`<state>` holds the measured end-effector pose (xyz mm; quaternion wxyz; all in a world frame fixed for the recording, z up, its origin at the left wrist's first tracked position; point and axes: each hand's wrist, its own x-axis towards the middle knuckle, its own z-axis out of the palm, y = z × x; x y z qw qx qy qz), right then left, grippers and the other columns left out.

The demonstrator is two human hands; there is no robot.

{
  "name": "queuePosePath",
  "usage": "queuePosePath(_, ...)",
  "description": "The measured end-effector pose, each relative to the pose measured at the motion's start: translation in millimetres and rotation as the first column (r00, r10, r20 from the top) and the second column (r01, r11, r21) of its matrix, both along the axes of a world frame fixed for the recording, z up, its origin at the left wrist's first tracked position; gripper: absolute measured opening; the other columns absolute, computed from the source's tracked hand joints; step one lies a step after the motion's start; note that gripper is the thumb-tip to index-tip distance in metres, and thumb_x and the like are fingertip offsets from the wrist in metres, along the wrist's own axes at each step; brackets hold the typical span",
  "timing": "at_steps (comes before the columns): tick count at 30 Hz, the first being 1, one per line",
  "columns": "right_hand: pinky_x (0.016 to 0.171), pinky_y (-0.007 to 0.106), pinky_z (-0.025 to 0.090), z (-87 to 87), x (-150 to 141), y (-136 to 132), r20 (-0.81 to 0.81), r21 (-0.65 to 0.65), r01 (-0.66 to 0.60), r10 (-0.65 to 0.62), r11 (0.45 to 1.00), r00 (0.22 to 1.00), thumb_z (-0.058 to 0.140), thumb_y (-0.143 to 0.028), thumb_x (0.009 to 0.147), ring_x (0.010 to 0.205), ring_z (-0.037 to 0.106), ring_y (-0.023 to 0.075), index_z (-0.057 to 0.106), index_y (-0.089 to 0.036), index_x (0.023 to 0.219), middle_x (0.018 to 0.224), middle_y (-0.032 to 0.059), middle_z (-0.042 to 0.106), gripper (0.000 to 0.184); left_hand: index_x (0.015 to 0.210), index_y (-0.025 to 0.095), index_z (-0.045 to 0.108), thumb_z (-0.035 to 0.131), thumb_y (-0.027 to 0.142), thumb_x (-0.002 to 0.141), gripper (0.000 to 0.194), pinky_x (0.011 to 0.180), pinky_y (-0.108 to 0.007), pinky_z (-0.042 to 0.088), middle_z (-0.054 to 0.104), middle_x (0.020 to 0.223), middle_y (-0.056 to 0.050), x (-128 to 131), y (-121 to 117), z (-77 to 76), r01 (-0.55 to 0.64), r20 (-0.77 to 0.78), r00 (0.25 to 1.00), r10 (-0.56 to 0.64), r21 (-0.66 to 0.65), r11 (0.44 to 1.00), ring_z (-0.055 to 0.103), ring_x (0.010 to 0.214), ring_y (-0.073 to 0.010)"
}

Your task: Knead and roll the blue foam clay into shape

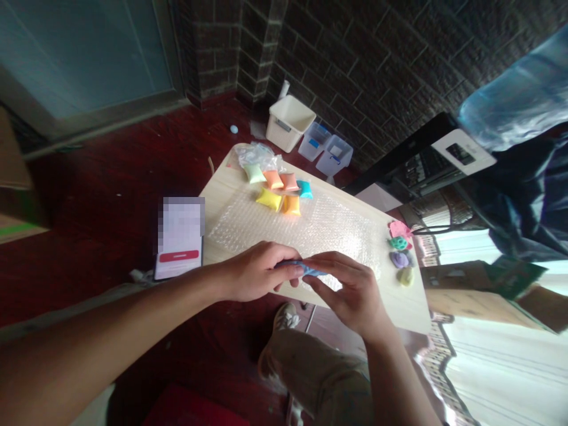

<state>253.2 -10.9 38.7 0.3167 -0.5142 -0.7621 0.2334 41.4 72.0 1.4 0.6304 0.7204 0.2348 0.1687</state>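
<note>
Over the near edge of the table, both hands meet on a flattened piece of blue modelling clay (312,271). My left hand (260,271) pinches its left end between thumb and fingers. From the other side, my right hand (352,290) has its fingers over the top of the clay and its thumb below. Fingers hide much of the piece. Bubble wrap (248,220) lies beneath on the light wooden table (222,195). Beyond the hands sit several soft packets, among them a yellow packet (268,200), an orange packet (291,205) and a teal packet (305,189).
Shaped pieces line the right end: a pink piece (400,229), a green piece (398,242), a purple piece (400,259) and a yellowish piece (406,276). Crumpled clear plastic (257,156) lies at the far left corner. A phone (180,236) stands left; a cream bin (288,124) is behind.
</note>
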Motion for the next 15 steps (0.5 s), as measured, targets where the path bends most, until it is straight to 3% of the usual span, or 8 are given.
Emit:
queuePosePath(3,0.08,0.037,0.063,-0.7,2.7,-0.4,0.022,-0.019,0.01,-0.009,1.0,1.0,0.076,-0.018,0.093,0.093,0.076,0.0209,0.078,-0.031,0.119,0.105,0.0047,0.08,0.029,0.091,0.015,0.07,0.05,0.041,0.104,0.035,0.063,-0.027,0.044,0.066,0.073,-0.002,-0.7,0.1,-2.5,0.037,0.004,0.999,-0.038,0.021,0.999,0.06,0.066,-0.0141)
queuePosePath(7,0.082,0.04,0.063,-1.6,3.2,1.1,0.034,-0.028,0.035,-0.034,0.999,0.999,0.077,-0.02,0.093,0.097,0.075,0.0235,0.077,-0.028,0.121,0.107,0.0075,0.079,0.028,0.09,0.017,0.066,0.061,0.039,0.099,0.024,0.065,-0.027,0.041,0.067,0.077,-0.001,-2.4,-0.2,-5.6,0.01,-0.053,0.999,-0.005,0.099,0.995,0.06,0.071,-0.0148)
queuePosePath(11,0.088,0.041,0.063,-2.1,1.5,2.0,0.01,-0.024,-0.022,0.022,0.999,1.0,0.075,-0.017,0.094,0.104,0.075,0.0234,0.077,-0.029,0.122,0.116,0.0074,0.079,0.031,0.089,0.017,0.066,0.056,0.036,0.102,0.024,0.068,-0.027,0.042,0.067,0.076,0.0,-2.9,-0.5,-6.6,0.04,-0.076,0.997,-0.034,0.077,0.996,0.062,0.071,-0.0146)
queuePosePath(15,0.085,0.039,0.064,-1.5,0.9,1.4,0.009,-0.038,-0.009,0.009,0.999,1.0,0.074,-0.017,0.095,0.098,0.077,0.022,0.078,-0.03,0.118,0.11,0.0055,0.081,0.026,0.087,0.018,0.064,0.055,0.037,0.103,0.026,0.067,-0.027,0.041,0.067,0.075,0.0,-1.9,-0.9,-6.9,0.054,-0.072,0.996,-0.046,0.102,0.993,0.062,0.071,-0.0143)
